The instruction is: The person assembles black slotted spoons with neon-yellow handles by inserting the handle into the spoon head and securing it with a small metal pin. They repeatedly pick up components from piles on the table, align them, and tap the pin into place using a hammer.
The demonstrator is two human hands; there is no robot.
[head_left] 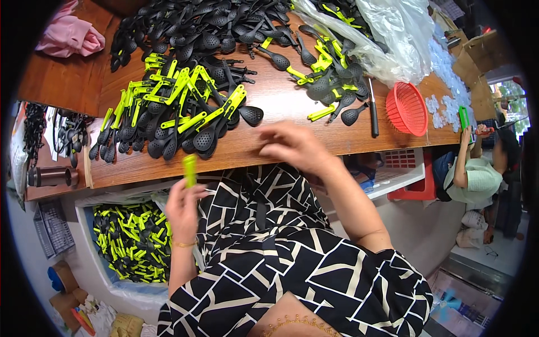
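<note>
My left hand [184,209] is closed around a lime-green handle [190,170], which points up over the table's front edge. The rest of that piece is hidden by my fingers. My right hand [295,146] hovers at the table edge with its fingers apart, and nothing shows in it. Left of it lies a pile of black perforated spoons with lime-green folding handles [182,84]. One black spoon bowl [251,115] juts out of this pile toward my right hand. A smaller group of the same spoons [331,84] sits further right.
A large heap of black spoon heads [208,25] covers the back of the wooden table [269,90]. To the right are a black-handled tool [374,115], a red basket [406,109] and clear plastic [396,33]. A lined bin of green-handled pieces [84,224] stands below left. Another person [474,177] works far right.
</note>
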